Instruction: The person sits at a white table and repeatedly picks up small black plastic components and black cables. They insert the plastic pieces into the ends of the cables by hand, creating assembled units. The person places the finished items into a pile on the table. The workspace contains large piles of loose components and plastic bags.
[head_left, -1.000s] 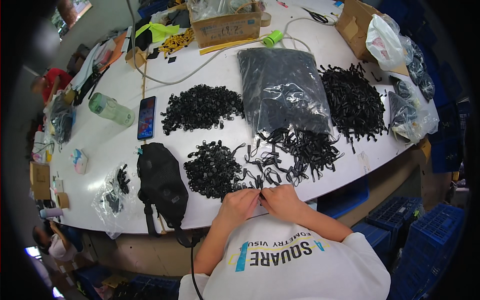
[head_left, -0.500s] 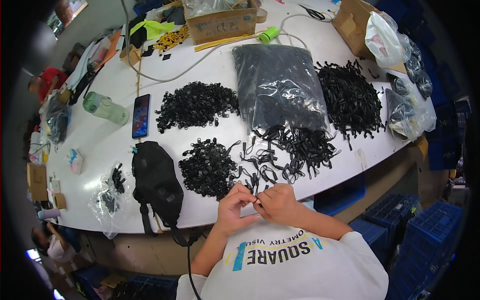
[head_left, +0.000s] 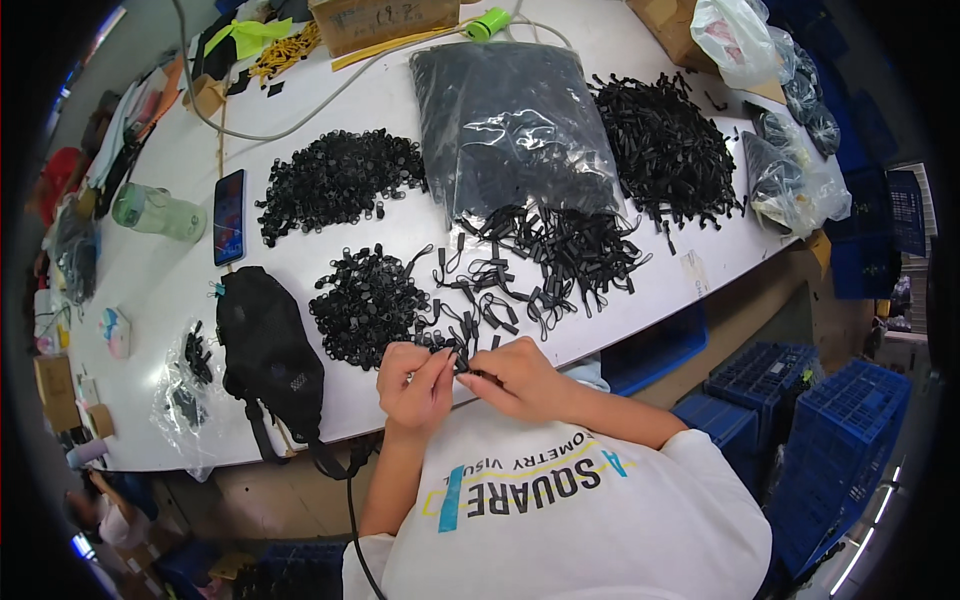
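- Head view, going left to right: left hand has its fingers pinched narrow on a small black plastic piece, thumb and fingertips closed on its left end.
- Right hand meets it from the other side, fingers also pinched tight on the same piece, so both sets of fingertips are basically touching over it.
- That piece is tiny, dark, matte and hard-looking; exact shape is too small to make out. It sits right between the fingertips, just above the near edge of the white table.
- Left of the fingers: a soft black fabric pouch with a strap hanging off the edge, and a phone further out.
- Just beyond the fingers: a knobbly heap of small black parts, then loose looped black pull tabs spread out to the right.
- Further back: a shiny clear bag of black parts, crinkly. Nothing sits between the hands and the heaps.
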